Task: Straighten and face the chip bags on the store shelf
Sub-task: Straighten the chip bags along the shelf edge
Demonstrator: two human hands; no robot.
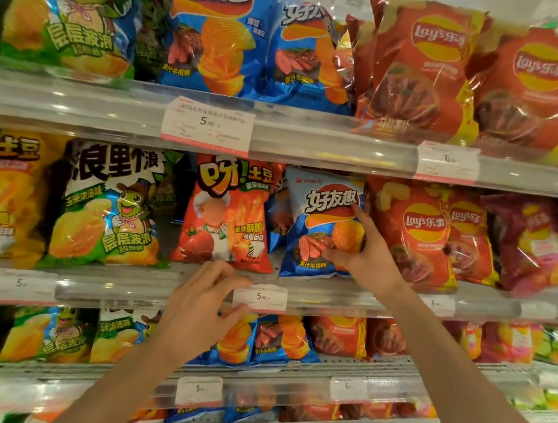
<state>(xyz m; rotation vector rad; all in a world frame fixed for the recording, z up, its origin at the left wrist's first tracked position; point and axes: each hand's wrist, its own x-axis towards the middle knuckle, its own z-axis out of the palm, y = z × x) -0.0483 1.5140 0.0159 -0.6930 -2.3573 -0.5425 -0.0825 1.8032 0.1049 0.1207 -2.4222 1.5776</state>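
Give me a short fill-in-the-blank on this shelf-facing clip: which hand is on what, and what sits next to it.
1. The right hand grips a ____ chip bag on the middle shelf.
2. The left hand is at a price tag reading 5.____.
3. Just left of the held bag stands a ____ bag showing a chef.
4. Right of it stand red bags of the brand ____.

Missing words: blue; 90; red; Lay's

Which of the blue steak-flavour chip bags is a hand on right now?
The blue bag on the middle shelf, between the red tomato bag and the red Lay's bag. The right hand grips its right side; the other blue bags are untouched.
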